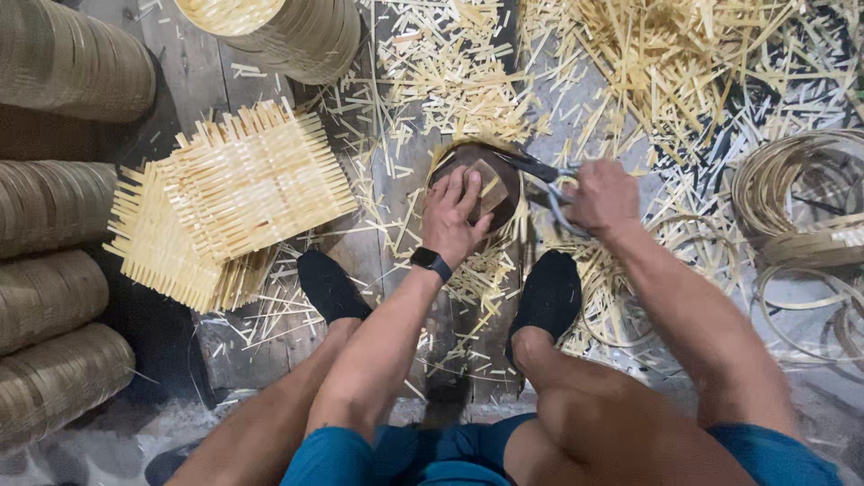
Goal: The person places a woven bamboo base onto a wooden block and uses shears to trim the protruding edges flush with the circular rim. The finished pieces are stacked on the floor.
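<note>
My left hand [454, 216] presses flat on a round dark form with a woven bamboo piece [495, 184] on it, on the wooden floor between my feet. A black watch sits on that wrist. My right hand [601, 196] grips metal shears [538, 171], whose blades point left and meet the round piece's upper right rim. Cut bamboo slivers lie all around it.
Square woven bamboo mats [238, 193] are stacked at the left. Stacks of round baskets [54, 207] line the left edge, and one more stack [288, 31] is at the top. Coiled bamboo hoops [796, 193] lie at the right. My black-socked feet [328, 286] flank the work.
</note>
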